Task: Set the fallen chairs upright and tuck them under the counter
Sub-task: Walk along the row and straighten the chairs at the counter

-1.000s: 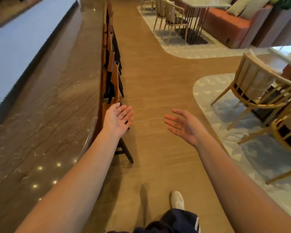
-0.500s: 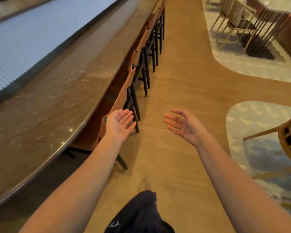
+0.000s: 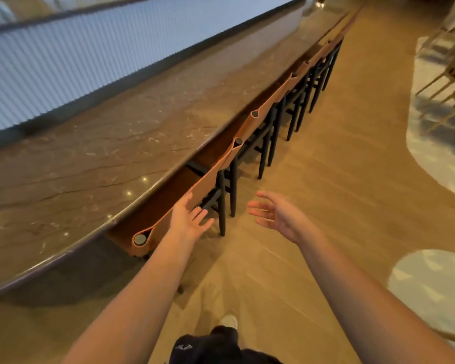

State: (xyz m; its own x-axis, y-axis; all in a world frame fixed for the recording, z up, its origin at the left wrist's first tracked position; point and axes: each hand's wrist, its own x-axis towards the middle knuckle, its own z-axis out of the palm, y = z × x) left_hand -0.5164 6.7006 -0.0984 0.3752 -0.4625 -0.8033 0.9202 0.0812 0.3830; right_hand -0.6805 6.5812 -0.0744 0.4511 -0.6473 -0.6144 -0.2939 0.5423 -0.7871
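- Left hand spread flat against nearest chair backrest, apparently pressing it under the worktop.
- Right hand spread, empty, clear of chair.

Both bare arms stretched out forward. Left hand is open, palm tipped up, fingers spread loose. Right hand is open too, palm facing inward, fingers relaxed, holding nothing.
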